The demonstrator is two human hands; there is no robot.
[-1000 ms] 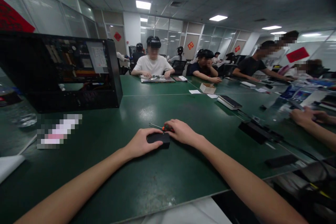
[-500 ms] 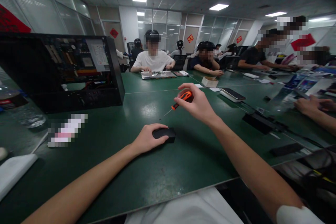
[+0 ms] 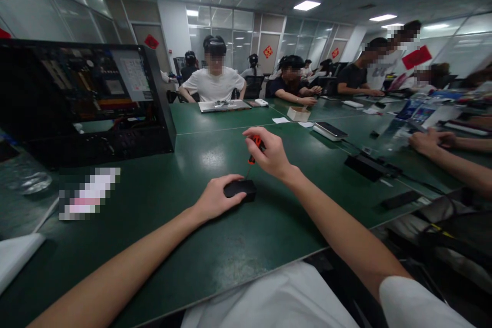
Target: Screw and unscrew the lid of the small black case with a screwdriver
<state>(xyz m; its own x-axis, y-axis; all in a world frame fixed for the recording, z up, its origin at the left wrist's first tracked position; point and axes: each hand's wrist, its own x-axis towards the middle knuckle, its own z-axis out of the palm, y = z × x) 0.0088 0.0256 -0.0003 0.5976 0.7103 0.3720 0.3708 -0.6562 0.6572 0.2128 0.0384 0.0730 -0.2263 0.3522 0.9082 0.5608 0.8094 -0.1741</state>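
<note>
My left hand (image 3: 217, 197) is closed around a small black box-shaped block (image 3: 248, 190), thumb in front and fingers behind, holding it on the green table (image 3: 230, 256). In my right hand (image 3: 271, 151) is a screwdriver (image 3: 252, 160) with an orange and black handle, gripped between thumb and fingers. It points steeply down, its thin shaft reaching the far edge of the block. Whether the tip touches the block or stands just behind it, I cannot tell.
An open computer case (image 3: 161, 97) stands at the left, near a clear plastic bottle (image 3: 28, 179). To the right lie a white box with a phone on top (image 3: 330, 131), a black adapter (image 3: 363, 166) with cables, and a small open box (image 3: 299, 114). Several people sit around.
My right hand has moved left, bringing the screwdriver from a slant to nearly upright, its tip now by the block. My left hand keeps its hold. The view has shifted slightly right.
</note>
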